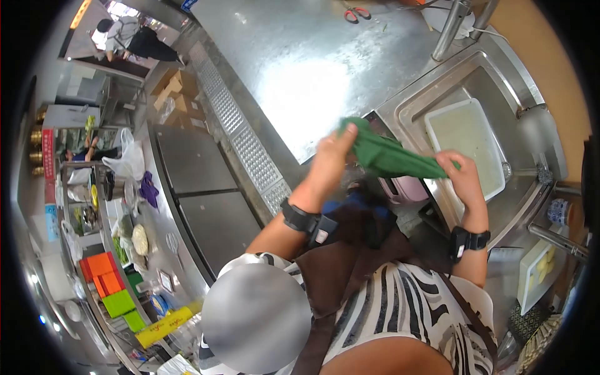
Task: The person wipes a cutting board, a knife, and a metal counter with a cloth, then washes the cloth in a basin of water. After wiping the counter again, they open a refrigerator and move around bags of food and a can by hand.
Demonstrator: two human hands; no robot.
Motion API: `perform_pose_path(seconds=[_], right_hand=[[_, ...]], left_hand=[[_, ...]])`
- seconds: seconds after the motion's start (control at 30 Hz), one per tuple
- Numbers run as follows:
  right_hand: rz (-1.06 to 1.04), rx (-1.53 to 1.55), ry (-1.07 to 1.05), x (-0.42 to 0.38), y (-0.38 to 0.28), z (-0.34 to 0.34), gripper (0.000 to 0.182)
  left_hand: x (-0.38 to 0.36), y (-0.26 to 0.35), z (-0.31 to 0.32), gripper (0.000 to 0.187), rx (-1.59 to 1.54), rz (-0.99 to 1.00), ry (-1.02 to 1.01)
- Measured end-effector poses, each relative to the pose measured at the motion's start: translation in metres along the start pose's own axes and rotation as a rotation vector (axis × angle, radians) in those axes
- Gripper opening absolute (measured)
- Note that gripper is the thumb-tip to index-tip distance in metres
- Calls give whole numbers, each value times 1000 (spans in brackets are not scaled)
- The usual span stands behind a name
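Green cloth (390,156) hangs stretched between my hands at frame centre-right, over the sink's (500,75) left edge. My left hand (331,159) pinches one end, my right hand (459,175) grips the other. I judge it best to twist evenly, above the white tub (469,134).
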State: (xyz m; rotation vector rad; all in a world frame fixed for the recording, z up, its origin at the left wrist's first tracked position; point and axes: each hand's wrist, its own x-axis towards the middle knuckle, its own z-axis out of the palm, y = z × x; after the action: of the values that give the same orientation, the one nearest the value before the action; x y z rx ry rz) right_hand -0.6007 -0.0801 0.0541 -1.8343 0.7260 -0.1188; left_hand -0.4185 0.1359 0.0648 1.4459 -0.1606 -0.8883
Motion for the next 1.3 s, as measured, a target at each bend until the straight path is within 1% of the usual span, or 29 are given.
perform_pose_path(seconds=[0.03, 0.07, 0.13, 0.17, 0.23, 0.27, 0.3, 0.33, 0.37, 0.4, 0.43, 0.47, 0.5, 0.53, 0.57, 0.6, 0.67, 0.7, 0.73, 0.8, 0.87, 0.93, 0.97, 1.0, 1.07, 1.1, 1.13, 1.2, 1.3], right_hand=[[-76, -32, -5, 5, -6, 6, 22], [-78, -43, -9, 8, -15, 13, 22], [-172, -28, 57, 20, -38, 35, 21], [-173, -35, 57, 26, -50, 47, 21], [-400, 114, 291, 36, -78, 66, 19], [-399, 106, 292, 37, -93, 72, 19], [-567, 105, 275, 38, -109, 78, 18], [-740, 105, 256, 42, -124, 85, 17], [-656, 6, 51, 43, -128, 87, 21], [-678, 10, 65, 48, -122, 94, 21], [-609, -286, -118, 57, -107, 107, 27], [-523, -584, -290, 68, -98, 129, 32], [-429, -748, -111, 73, -93, 159, 41], [-316, -898, 77, 77, -87, 191, 50], [-316, -800, 103, 83, -84, 222, 61], [-315, -706, 122, 89, -81, 253, 73], [-68, -797, -14, 107, -58, 317, 87], [-126, -913, 45, 109, -61, 338, 90], [-128, -907, 66, 120, -62, 352, 90], [-260, -924, 164, 144, -64, 372, 89], [-296, -900, 178, 169, -76, 382, 84], [-496, -882, 135, 204, -91, 391, 76], [-544, -915, 90, 219, -106, 393, 67], [-556, -910, 89, 239, -112, 397, 67], [-695, -960, -103, 281, -117, 402, 62], [-703, -969, -189, 298, -134, 401, 58], [-712, -960, -192, 319, -143, 402, 58], [-830, -968, -327, 365, -156, 402, 58], [-863, -967, -321, 433, -180, 412, 58]], left_hand=[[-1, 3, -13, 41, -100, 48, 40], [-3, 10, -24, 41, -199, 98, 78], [-4, 31, -48, 41, -248, 222, 115], [-6, 46, -58, 40, -250, 268, 94], [-14, 76, -74, 38, -215, 376, 84], [-17, 88, -84, 37, -194, 420, 89], [-19, 93, -95, 37, -201, 422, 85], [-22, 98, -107, 37, -189, 480, 68], [-24, 104, -123, 37, -171, 544, 50], [-22, 93, -150, 38, -7, 431, 112], [-21, 79, -178, 42, 502, 588, 85], [-21, 63, -202, 50, 501, 338, -44], [-11, 25, -235, 61, 445, 103, -121], [-20, 12, -251, 72, 382, -77, -139], [-28, 1, -267, 75, 415, -137, -84], [-31, -24, -295, 70, 361, -146, -69], [-38, -29, -336, 65, 248, -256, -29], [-42, -25, -354, 62, 132, -292, 0], [-44, -18, -371, 59, 114, -302, 48], [-43, -11, -404, 53, 58, -282, 193], [-36, -14, -432, 50, 21, -294, 235], [-21, -7, -452, 48, -26, -296, 284], [-12, -3, -457, 46, -37, -288, 269], [-3, 2, -462, 45, -48, -277, 257], [20, 14, -467, 45, -75, -267, 266], [33, 20, -473, 44, -60, -247, 248], [47, 26, -481, 44, -45, -228, 230], [72, 44, -501, 44, -45, -202, 216], [115, 65, -546, 43, 22, -133, 180]])
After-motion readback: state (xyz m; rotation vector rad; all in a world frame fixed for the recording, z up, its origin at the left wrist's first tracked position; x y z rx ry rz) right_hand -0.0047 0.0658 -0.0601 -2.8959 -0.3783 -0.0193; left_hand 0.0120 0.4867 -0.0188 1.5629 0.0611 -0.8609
